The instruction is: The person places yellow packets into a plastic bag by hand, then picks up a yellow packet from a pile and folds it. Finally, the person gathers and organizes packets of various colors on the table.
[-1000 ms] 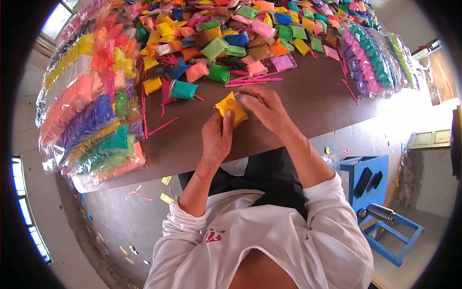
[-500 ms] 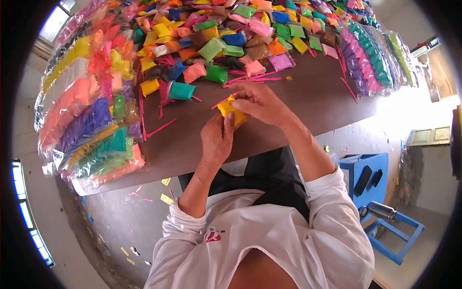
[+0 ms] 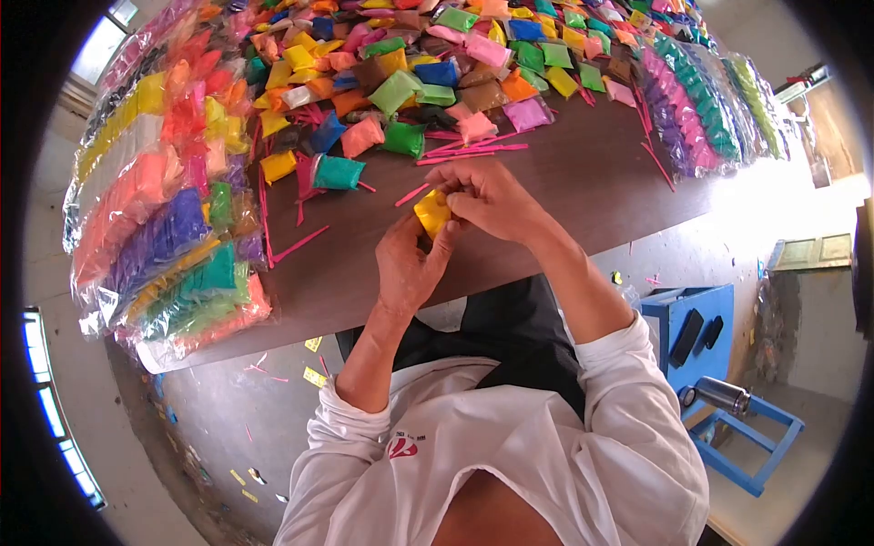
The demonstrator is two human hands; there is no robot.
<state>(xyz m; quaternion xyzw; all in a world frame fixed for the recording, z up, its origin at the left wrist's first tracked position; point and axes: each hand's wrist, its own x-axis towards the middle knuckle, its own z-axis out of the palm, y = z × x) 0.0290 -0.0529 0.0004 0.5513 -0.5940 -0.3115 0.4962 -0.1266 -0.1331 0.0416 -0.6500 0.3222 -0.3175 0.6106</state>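
Note:
A small yellow packet (image 3: 431, 213), soft-looking and wrapped in plastic, is held between both hands above the near part of the brown table (image 3: 355, 250). My left hand (image 3: 410, 264) grips it from below, thumb along its lower right side. At its upper right edge, my right hand (image 3: 487, 200) pinches the packet with bent fingers; the fingertips are partly hidden. A short pink strip (image 3: 411, 194) lies just left of the packet. Farther left are a teal packet (image 3: 338, 173) and a yellow packet (image 3: 279, 166) on the tabletop.
Many coloured packets (image 3: 396, 93) are heaped at the back. Clear bags of packets line the left (image 3: 137, 209) and the right (image 3: 696, 109). Pink strips (image 3: 469, 153) lie before the heap. A blue stool (image 3: 742, 441) bearing a metal flask (image 3: 724, 395) stands at right.
The yellow packet has turned and shows a flatter face. My left hand has shifted slightly, its fingers now more behind the packet; my right fingers have curled closer onto its edge.

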